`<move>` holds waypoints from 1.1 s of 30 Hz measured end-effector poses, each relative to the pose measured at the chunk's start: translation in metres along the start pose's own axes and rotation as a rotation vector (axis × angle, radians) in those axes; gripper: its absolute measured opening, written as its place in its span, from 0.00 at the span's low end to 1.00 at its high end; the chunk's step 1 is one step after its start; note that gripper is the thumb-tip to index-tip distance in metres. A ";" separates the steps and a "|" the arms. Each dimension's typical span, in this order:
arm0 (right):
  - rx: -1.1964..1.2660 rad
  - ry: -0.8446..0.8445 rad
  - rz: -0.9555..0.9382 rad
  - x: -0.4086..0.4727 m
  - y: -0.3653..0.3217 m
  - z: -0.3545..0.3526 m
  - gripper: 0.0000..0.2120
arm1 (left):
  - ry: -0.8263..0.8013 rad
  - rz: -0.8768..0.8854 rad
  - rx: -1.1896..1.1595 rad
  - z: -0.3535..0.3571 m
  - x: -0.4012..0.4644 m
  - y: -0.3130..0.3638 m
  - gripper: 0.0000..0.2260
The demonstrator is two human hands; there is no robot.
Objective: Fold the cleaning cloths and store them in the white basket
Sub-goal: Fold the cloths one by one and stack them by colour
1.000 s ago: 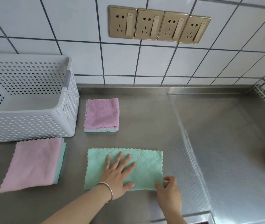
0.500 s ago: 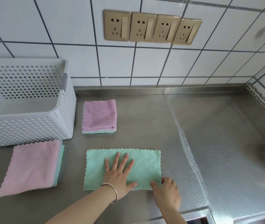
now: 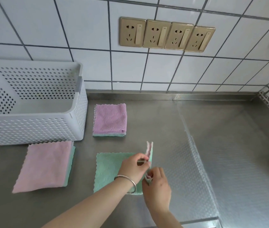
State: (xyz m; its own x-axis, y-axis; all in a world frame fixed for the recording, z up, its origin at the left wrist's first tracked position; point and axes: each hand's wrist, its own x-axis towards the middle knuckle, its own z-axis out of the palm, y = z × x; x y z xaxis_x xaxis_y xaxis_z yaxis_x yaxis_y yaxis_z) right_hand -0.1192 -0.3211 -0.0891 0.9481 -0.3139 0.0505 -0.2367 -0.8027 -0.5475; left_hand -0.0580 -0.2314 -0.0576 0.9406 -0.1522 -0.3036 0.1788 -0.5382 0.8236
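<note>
Step in hand: second fold of the green cloth (image 3: 110, 171), which lies on the steel counter (image 3: 155, 122) in front of the person; its right edge is lifted and standing upright, pink underside showing.
Left hand (image 3: 134, 167): thumb and fingers pinch the raised edge near its middle; a metal bangle (image 3: 128, 180) sits on the wrist.
Right hand (image 3: 157, 183): fingers curled round the near corner of the same raised edge, pinching it.
White basket (image 3: 33, 125): back left of the counter, against the tiled wall (image 3: 81, 30); what shows of its inside holds no cloth.
Folded purple cloth (image 3: 110, 118): just right of the basket, a finished square with a green layer under it, probably a second cloth, though the view is too poor to be sure.
Pink cloth (image 3: 46, 165): in front of the basket, larger, green edge showing beneath, apparently not yet folded down.
Next move calls for: carrying the lifted edge leftward over the flat half, matching the scalloped edges, then pressing it flat.
Progress: partway; nothing stored yet.
</note>
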 end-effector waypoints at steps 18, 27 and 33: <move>-0.249 -0.225 -0.552 -0.012 -0.017 0.059 0.48 | 0.348 -0.239 0.030 -0.067 -0.006 -0.067 0.12; -0.372 -0.322 -0.536 -0.013 -0.009 0.086 0.46 | 0.484 -0.446 -0.087 -0.069 -0.004 -0.102 0.06; -0.387 -0.311 -0.515 -0.017 -0.009 0.092 0.41 | 0.492 -0.484 -0.099 -0.065 -0.003 -0.115 0.05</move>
State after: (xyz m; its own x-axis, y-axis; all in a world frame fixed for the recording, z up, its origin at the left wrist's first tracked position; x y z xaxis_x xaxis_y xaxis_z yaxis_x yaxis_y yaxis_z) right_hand -0.1136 -0.2620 -0.1621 0.9626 0.2664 -0.0490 0.2539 -0.9503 -0.1800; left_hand -0.0623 -0.1152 -0.1204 0.7654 0.4920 -0.4148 0.6148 -0.3686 0.6973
